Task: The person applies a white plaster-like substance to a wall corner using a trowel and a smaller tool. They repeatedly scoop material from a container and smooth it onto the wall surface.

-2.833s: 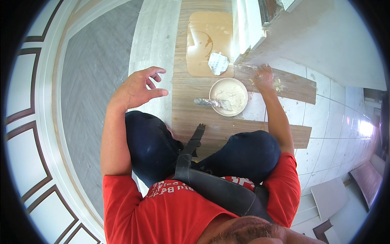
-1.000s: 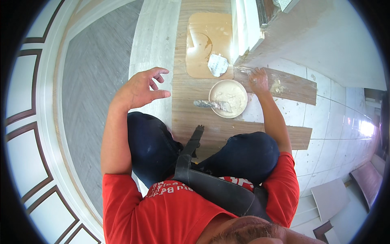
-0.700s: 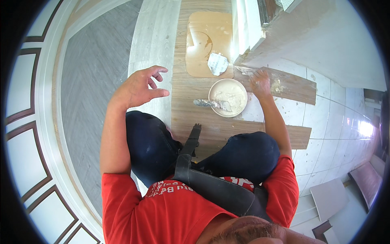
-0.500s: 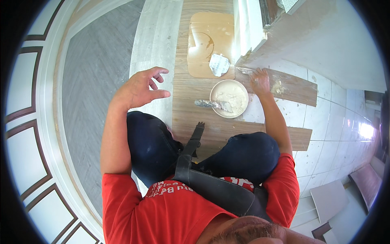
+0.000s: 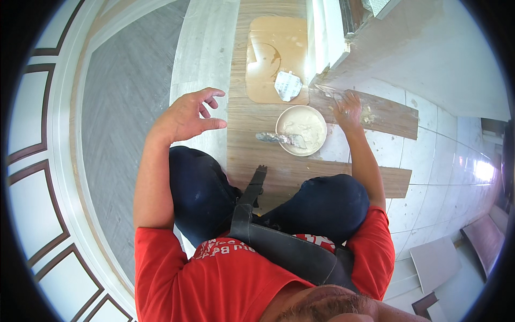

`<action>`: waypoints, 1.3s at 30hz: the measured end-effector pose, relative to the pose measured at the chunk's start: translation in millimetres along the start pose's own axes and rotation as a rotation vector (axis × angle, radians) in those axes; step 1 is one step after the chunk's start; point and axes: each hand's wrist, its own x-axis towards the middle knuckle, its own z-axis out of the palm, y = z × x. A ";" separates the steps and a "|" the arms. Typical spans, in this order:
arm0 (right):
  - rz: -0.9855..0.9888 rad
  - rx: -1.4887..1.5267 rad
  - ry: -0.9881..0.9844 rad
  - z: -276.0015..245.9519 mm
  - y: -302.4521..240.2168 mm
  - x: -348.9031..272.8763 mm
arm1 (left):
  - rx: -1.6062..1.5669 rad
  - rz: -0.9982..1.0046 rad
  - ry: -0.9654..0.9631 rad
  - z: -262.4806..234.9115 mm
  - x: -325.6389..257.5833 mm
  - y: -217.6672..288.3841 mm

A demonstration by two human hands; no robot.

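My left hand (image 5: 189, 116) hovers over the light grey planks with its fingers apart and curved, holding nothing. Reaching to the foot of the wall corner, my right hand (image 5: 347, 109) has bent fingers close together over a brown wood-look plank (image 5: 394, 115). A thin whitish piece (image 5: 324, 88) shows just beyond those fingertips; what it is, I cannot make out. Between my hands, a round bowl (image 5: 287, 149) contains off-white paste (image 5: 306, 122). A smeared putty knife (image 5: 273, 138) rests across the bowl, its handle pointing left over the rim and its blade in the paste.
A tan board (image 5: 263, 86) lies ahead, with a crumpled printed wrapper (image 5: 288, 86) on it. The white wall (image 5: 418, 59) and its corner rise on the right. White tiles (image 5: 424, 161) extend rightward. White panelling with brown trim (image 5: 32, 123) stands left.
My right hand has shifted slightly right and nearer to me, and the thin whitish piece shows more plainly beyond its fingertips. My left hand has barely moved.
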 end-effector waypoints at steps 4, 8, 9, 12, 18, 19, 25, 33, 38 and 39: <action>0.042 0.045 -0.138 -2.5 -7.0 -0.8 | 0.003 0.013 -0.009 0.2 1.4 3.1; -0.030 -0.007 -0.069 14.6 5.5 -6.7 | 0.019 0.024 -0.019 1.0 2.6 7.1; -0.025 -0.008 -0.059 14.5 7.7 -7.8 | 0.020 0.021 -0.020 1.1 1.9 7.5; -0.024 -0.013 -0.021 7.2 5.4 -1.8 | 0.021 0.009 -0.010 -0.1 -0.6 3.1; -0.032 0.001 0.131 -41.0 -12.8 8.1 | 0.018 0.039 -0.005 -1.2 -0.5 -3.7; -0.022 -0.006 0.148 -48.7 -16.5 9.9 | 0.024 0.037 -0.012 -1.3 0.2 -2.7; -0.006 0.003 0.154 -57.3 -25.4 -5.4 | 0.035 0.022 -0.029 -3.0 2.3 3.9; 0.749 0.393 0.026 -21.1 -11.6 -14.9 | 0.042 0.026 -0.019 -0.3 0.0 -2.8; 0.776 0.421 0.026 -15.7 7.7 -4.1 | 0.042 0.051 -0.027 2.0 5.3 -3.1; 0.791 0.362 0.012 -13.5 9.9 -1.1 | 0.038 0.056 -0.028 2.3 6.1 -2.6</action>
